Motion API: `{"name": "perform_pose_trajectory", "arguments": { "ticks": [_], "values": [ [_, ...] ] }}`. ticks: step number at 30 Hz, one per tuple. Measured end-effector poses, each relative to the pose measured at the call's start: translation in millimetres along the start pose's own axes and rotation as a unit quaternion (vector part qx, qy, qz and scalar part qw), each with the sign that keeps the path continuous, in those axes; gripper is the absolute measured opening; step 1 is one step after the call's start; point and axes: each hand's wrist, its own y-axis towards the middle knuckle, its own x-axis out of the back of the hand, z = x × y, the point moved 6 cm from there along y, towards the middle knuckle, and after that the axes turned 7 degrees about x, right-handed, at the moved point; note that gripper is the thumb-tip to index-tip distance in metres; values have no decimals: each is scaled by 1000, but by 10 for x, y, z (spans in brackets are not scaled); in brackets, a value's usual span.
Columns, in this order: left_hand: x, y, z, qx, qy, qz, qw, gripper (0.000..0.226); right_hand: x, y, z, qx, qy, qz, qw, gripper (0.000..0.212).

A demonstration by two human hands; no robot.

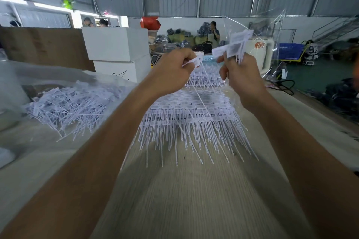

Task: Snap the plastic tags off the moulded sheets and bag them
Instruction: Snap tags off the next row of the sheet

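Head view: left hand [171, 72] pinches one white plastic tag [196, 61], right hand [240, 77] grips a bundle of tags [236, 44], probably mid-gathering; bagging comes next.

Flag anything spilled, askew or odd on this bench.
Nothing stands out. The loose heap of snapped white plastic tags lies at the left, the stacked white moulded sheets in the middle, tails toward the camera.

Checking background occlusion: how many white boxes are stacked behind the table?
2: the upper white box sits on the lower white box, left of the left hand. More may be hidden behind.
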Motion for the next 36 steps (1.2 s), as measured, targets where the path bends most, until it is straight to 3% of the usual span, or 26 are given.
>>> {"name": "perform_pose_trajectory", "arguments": {
  "ticks": [5, 14, 21, 26, 32, 36],
  "values": [
    [-17, -30, 36, 0, -21, 33, 999, 14, -97, -29, 106, 0, 23, 30, 999, 32],
    [33, -32, 20, -2, -68, 18, 998, 22, -165, -61, 147, 28, 20, 35, 999, 28],
    [88, -33, -1, 3, -102, 1, 995, 4, -241, -99, 252, 37, 83, 100, 991, 5],
    [113, -80, -44, -29, -111, 39, 993, 12, -250, -124, 227, 11, 150, 159, 976, 6],
    [156, -55, -13, 18, -108, -44, 993, 16, -280, -110, 235, -8, 189, 164, 968, 12],
    [207, -26, -3, 27, -5, -119, 993, 28, -272, -101, 204, -13, 203, 152, 967, 18]
  ]
}}
